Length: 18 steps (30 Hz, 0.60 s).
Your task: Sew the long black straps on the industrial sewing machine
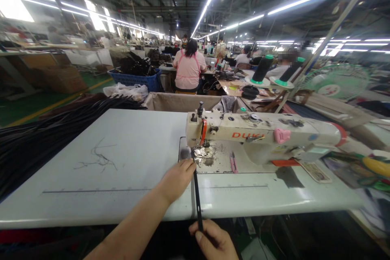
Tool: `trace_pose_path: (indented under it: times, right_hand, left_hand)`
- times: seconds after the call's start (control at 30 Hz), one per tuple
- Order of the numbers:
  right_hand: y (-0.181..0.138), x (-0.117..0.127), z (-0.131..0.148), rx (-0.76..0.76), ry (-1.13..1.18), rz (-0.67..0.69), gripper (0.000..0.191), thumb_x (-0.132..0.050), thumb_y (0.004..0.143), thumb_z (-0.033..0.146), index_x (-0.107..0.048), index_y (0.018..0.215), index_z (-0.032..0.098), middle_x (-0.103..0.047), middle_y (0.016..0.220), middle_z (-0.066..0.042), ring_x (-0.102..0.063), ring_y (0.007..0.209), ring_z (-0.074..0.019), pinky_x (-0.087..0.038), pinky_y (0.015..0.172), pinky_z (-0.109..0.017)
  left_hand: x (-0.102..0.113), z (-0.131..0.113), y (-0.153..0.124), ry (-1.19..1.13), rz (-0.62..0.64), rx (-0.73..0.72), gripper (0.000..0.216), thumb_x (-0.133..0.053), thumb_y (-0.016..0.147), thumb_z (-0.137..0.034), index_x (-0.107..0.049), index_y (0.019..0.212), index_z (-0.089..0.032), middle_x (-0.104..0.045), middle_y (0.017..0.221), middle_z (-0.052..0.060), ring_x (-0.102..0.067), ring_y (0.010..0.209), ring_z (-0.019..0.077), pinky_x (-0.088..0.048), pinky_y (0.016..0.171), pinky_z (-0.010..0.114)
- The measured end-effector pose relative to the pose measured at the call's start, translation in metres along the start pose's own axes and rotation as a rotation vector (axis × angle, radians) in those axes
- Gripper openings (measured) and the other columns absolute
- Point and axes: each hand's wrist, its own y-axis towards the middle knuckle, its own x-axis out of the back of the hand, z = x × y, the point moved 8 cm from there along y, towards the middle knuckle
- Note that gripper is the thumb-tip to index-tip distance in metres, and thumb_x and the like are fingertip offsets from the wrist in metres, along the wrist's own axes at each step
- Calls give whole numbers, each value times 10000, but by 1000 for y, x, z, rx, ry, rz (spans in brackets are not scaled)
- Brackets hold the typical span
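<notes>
Black strap (pixel 197 195) runs straight from the bench's near edge up to the sewing machine (pixel 262 134) needle, long axis pointing away from me. My left hand (pixel 178 178) presses its far end flat, nearest the needle; my right hand (pixel 213 241) pinches the near end below the edge. Strap narrow, dark, taut.

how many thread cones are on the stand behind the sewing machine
2: one black thread cone to the left, a second cone just right of it, both tilted. Others may be hidden in the blur.
</notes>
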Motion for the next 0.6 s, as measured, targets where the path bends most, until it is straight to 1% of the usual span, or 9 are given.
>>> trace_pose_path:
  times: [0.03, 0.1, 0.17, 0.23, 0.3, 0.47, 0.6]
  right_hand:
    - [1, 0, -3, -36, 32, -27, 554, -730, 847, 744, -830, 961, 212, -777, 872, -76, -680, 823, -226, -513, 792, -305]
    - [1, -6, -9, -118, 119, -9, 619, -727, 827, 775, -794, 1031, 194, -784, 798, -71, -676, 720, -208, -504, 698, -290]
    - [0, -12, -8, -153, 151, 40, 624, -711, 840, 778, -770, 992, 175, -768, 702, -61, -647, 622, -183, -469, 626, -272]
    - [-1, -14, -4, -147, 124, 65, 595, -707, 858, 759, -767, 911, 170, -769, 684, -64, -640, 608, -172, -456, 624, -265]
    - [-3, -13, -2, -140, 102, 76, 576, -707, 870, 746, -777, 869, 174, -784, 708, -69, -646, 622, -168, -458, 642, -262]
    - [-6, -10, -1, -112, 82, 105, 556, -688, 909, 713, -798, 830, 174, -795, 728, -78, -669, 647, -174, -456, 657, -260]
    - [-6, -8, -1, -104, 77, 106, 569, -671, 916, 720, -810, 834, 174, -798, 734, -86, -683, 661, -186, -460, 652, -265]
  left_hand:
    - [0, 0, 0, -5, -1, 1, 222, -458, 1032, -134, -610, 1186, -182, -681, 1269, 129, -682, 1201, 255, -571, 1097, 447]
    - [1, 0, 0, -17, 1, 4, 223, -459, 1032, -136, -608, 1191, -182, -680, 1265, 129, -678, 1205, 257, -569, 1098, 451]
    - [1, 0, 0, -28, 5, 9, 224, -460, 1032, -138, -606, 1197, -182, -681, 1259, 127, -673, 1211, 260, -564, 1102, 459]
    - [2, 0, -1, -31, 7, 16, 219, -468, 1029, -136, -608, 1190, -181, -680, 1256, 125, -674, 1205, 259, -564, 1101, 456]
    - [3, 0, 0, -28, 10, 15, 209, -480, 1023, -131, -614, 1177, -177, -679, 1255, 128, -675, 1200, 260, -564, 1102, 452]
    - [6, -3, 2, -16, 10, -10, 184, -504, 1017, -129, -625, 1154, -155, -680, 1246, 147, -678, 1189, 272, -573, 1092, 453]
    - [8, -3, 2, -15, 2, -8, 181, -486, 1023, -126, -627, 1131, -163, -687, 1227, 140, -687, 1169, 267, -580, 1080, 457]
